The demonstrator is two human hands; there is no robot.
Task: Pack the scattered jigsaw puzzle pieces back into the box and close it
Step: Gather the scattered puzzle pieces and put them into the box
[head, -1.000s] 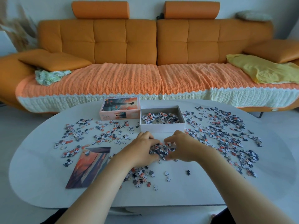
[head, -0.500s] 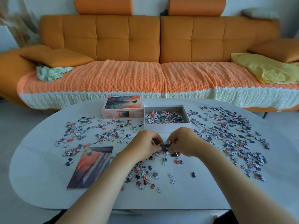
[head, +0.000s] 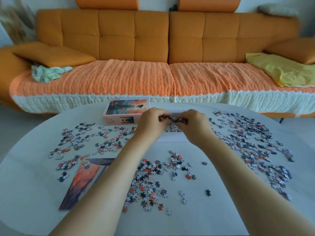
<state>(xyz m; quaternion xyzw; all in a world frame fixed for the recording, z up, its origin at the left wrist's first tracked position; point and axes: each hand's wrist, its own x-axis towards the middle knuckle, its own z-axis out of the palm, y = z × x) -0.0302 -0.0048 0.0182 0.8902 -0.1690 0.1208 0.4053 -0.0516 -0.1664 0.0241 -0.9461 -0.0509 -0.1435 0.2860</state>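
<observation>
Left hand [head: 153, 124] and right hand [head: 195, 126] pinch puzzle pieces [head: 173, 119] between them; box [head: 172, 137] directly beneath.

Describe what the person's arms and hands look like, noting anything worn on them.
Both hands are bare: the left hand and right hand show no gloves, and no rings are visible on the fingers. The forearms are uncovered down to the frame's bottom edge, with no sleeves, watch or bracelet in view.

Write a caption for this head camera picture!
Left hand and right hand hold puzzle pieces over the open box, lid alongside.
</observation>
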